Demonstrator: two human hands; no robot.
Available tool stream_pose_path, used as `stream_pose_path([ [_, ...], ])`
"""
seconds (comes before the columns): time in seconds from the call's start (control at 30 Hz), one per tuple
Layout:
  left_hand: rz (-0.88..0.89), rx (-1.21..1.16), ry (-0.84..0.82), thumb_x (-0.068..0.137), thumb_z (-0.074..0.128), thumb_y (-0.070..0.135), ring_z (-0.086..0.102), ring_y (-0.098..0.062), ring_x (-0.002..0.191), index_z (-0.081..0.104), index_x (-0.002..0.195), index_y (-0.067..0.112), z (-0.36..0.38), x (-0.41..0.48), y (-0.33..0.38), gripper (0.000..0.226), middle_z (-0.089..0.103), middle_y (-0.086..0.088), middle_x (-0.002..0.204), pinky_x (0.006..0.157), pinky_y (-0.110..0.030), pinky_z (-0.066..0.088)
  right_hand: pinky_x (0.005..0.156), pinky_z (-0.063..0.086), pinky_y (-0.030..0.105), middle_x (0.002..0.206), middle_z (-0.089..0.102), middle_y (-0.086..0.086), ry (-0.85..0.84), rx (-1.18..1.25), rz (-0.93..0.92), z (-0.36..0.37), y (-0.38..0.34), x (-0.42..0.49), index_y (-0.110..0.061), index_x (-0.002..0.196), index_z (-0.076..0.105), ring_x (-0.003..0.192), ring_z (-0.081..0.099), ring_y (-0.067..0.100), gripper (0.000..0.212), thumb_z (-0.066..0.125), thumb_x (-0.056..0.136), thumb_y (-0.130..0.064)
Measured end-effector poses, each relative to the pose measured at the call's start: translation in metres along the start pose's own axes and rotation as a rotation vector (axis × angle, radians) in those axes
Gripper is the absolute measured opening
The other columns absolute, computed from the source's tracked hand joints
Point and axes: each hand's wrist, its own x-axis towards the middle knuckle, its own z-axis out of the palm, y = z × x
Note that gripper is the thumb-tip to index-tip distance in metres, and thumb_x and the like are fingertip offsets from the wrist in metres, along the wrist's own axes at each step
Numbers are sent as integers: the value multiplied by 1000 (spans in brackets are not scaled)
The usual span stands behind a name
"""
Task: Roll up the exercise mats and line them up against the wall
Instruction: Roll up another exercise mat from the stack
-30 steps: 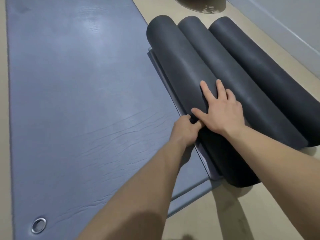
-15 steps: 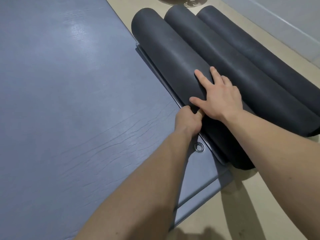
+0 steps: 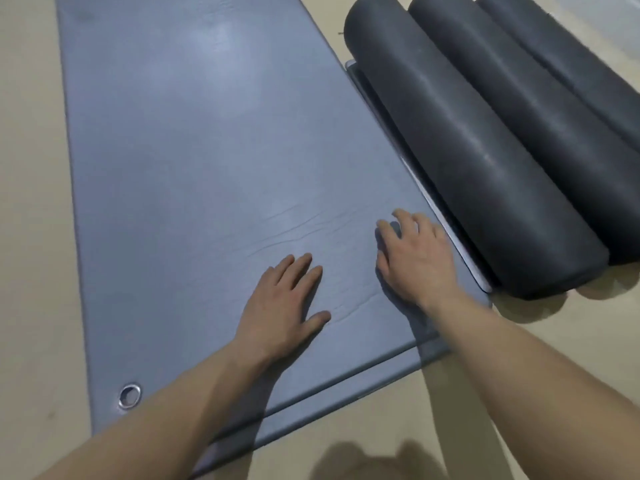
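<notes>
Blue-grey vinyl is taking up most of what I am looking at: a long flat mat is lying unrolled on the beige floor, with a metal eyelet shining at its near left corner. A second layer is peeking out under its near edge, so it seems two mats are lying stacked. The skin is looking smooth and faintly glossy, and it is creasing into fine wrinkles close to the hands.

The left hand is lying palm down on the mat, fingers straight and close together, thumb out. The right hand is pressing down near the mat's right edge with its fingers slightly bent and gripping nothing. To my eye both are settling the mat flat and square at this end, getting ready to start the roll.

Just beside the right hand a thin pale-edged flap is sticking out from under the nearest roll; I cannot tell what it belongs to. That roll, the middle roll and the far roll are lying side by side and touching, dark, matte and foam-like, thick cylinders with rounded ends, apparently already parked while this mat is waiting its turn.
</notes>
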Motion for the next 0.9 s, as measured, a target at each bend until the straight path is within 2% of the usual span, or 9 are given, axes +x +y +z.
stream_pose_path([
  [0.07, -174, 21, 61, 86, 46, 73, 22, -29, 155, 38, 158, 22, 7, -52, -35, 89, 27, 0, 169, 124, -50, 25, 98, 42, 55, 149, 42, 16, -202, 63, 227, 10, -23, -28, -17, 146, 45, 128, 43, 41, 54, 49, 99, -43],
  [0.13, -466, -4, 143, 84, 56, 74, 24, -35, 153, 38, 157, 14, 7, -101, -61, 97, 28, -10, 167, 124, -50, 23, 109, 30, 61, 163, 23, 16, -367, 121, 521, 6, -32, -38, -19, 159, 23, 146, 23, 43, 74, 34, 100, -62],
  [0.23, -900, -144, 153, 79, 73, 67, 22, -44, 146, 32, 153, 5, 0, -155, -81, 105, 24, -22, 163, 121, -52, 24, 113, 21, 66, 168, 7, 20, -468, 244, 769, -13, -32, -41, -19, 163, 10, 154, 6, 40, 102, 34, 87, -82],
  [0.3, -1021, -233, 150, 77, 80, 59, 23, -46, 143, 30, 153, 5, -6, -177, -84, 106, 23, -22, 161, 117, -54, 28, 114, 17, 69, 169, -3, 20, -528, 297, 813, -23, -36, -48, -24, 163, 2, 155, -2, 38, 109, 36, 81, -88],
  [0.37, -1065, -312, 139, 77, 81, 56, 24, -49, 142, 25, 156, 9, -6, -180, -80, 108, 19, -22, 162, 116, -54, 28, 113, 20, 68, 170, -9, 16, -567, 318, 834, -24, -37, -56, -31, 162, -3, 155, -4, 39, 112, 38, 78, -92],
  [0.5, -1090, -341, 81, 78, 76, 65, 26, -48, 142, 9, 163, 21, -12, -179, -85, 116, 6, -19, 166, 115, -52, 30, 116, 25, 62, 170, -12, 16, -609, 340, 800, -34, -59, -68, -35, 162, -5, 155, -5, 42, 119, 45, 72, -95],
  [0.7, -1162, -285, 109, 79, 76, 63, 29, -45, 141, 12, 161, 16, -24, -196, -132, 113, 12, -19, 165, 116, -53, 31, 119, 22, 60, 170, -10, 17, -593, 322, 754, -39, -113, -102, -35, 163, -5, 154, -5, 44, 121, 46, 71, -96],
  [0.8, -1083, -108, 108, 86, 72, 48, 22, -45, 146, 14, 161, 16, -31, -207, -143, 100, 8, -19, 167, 119, -52, 25, 119, 21, 59, 170, -10, 18, -600, 325, 732, -45, -152, -125, -35, 163, -4, 154, -5, 45, 121, 47, 71, -94],
  [0.9, -918, -20, -8, 88, 68, 45, 15, -43, 151, 20, 161, 24, -40, -220, -143, 89, 6, -19, 169, 121, -50, 24, 122, 21, 56, 170, -13, 18, -616, 362, 694, -56, -196, -149, -36, 163, -5, 154, -8, 44, 121, 50, 71, -92],
])
